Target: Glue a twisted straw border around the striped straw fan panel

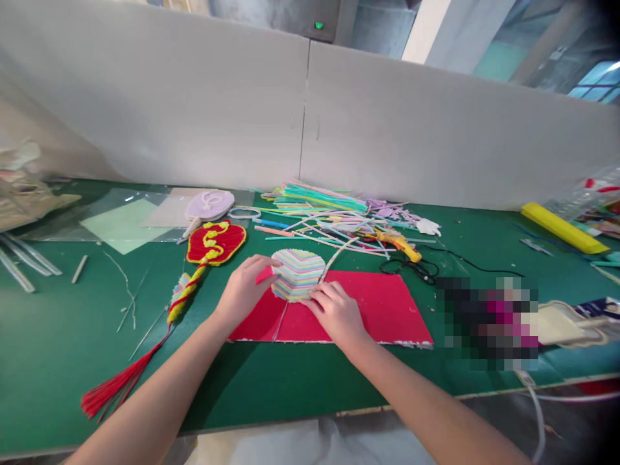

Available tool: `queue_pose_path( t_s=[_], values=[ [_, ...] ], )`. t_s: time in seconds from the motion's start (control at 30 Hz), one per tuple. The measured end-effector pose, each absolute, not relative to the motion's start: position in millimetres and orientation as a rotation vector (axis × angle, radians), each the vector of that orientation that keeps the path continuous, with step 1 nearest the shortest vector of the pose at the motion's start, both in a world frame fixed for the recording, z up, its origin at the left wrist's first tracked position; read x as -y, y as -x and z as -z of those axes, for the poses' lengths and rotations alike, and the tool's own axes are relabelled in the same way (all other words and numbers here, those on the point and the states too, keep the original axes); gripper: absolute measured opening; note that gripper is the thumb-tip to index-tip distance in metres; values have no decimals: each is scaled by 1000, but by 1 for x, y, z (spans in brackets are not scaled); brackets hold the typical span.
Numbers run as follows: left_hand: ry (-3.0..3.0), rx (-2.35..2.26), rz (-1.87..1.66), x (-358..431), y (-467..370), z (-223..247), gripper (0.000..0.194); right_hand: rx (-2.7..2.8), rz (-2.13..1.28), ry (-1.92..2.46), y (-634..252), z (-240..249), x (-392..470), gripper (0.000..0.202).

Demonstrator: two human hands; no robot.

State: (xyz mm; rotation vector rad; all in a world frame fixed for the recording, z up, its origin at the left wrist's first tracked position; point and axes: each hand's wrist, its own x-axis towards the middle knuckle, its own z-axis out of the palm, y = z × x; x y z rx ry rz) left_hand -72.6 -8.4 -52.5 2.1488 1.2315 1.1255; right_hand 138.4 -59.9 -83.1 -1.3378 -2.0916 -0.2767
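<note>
A round pastel piece with zigzag stripes [298, 274], apparently made of chenille stems, is held between my two hands. The fingers of my left hand [249, 284] are closed on its left edge. At the lower right edge, the fingers of my right hand [336, 307] pinch the same piece. A pale twisted stem [339, 255] slants up and right from its side. Beneath lies a red board [382, 307] with ragged white edges, and a thin strand [281, 320] crosses it.
Left of my hands lies a red and yellow fan-shaped ornament [216, 242] with a red tassel [121, 381]. Loose chenille stems [320, 197] pile up behind. A yellow-orange glue gun [407, 245] with a black cord rests right of them. A grey partition [194, 97] stands along the back.
</note>
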Motion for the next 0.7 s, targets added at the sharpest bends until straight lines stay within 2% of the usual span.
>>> queue_pose_path(
  t_s=[0.2,0.53,0.7],
  values=[
    [-2491,-865,-685,17,62,56,14,2128,273,1349,-140,83,60,18],
    [-2491,-834,-668,13,61,59,20,2143,151,1379,-141,80,60,17],
    [-2475,-797,-655,11,63,61,21,2024,-157,1331,-155,77,53,11]
  ],
)
